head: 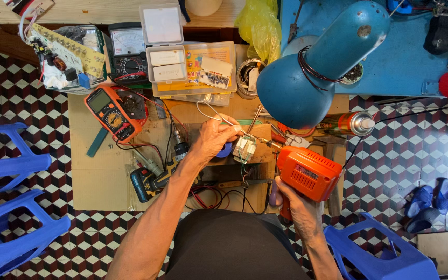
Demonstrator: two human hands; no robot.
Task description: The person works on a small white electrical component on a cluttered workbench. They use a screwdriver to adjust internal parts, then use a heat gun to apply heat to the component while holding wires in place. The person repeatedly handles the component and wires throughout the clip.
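One orange soldering gun [307,173], two hands, two multimeters.

Blue lamp shade [307,78] and spray can [349,123] just beyond the orange soldering gun [307,173].

Right hand [292,199] grips an orange soldering gun [307,175]; left hand [214,139] holds solder wire [211,111]

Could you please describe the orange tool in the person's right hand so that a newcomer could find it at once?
Start at the big blue lamp shade over the cardboard-covered work surface. Just below it, the right hand grips an orange soldering gun by its handle. Unlike the flat orange multimeter to the left, it is pistol-shaped, its thin metal tip pointing at a small part at the left hand.
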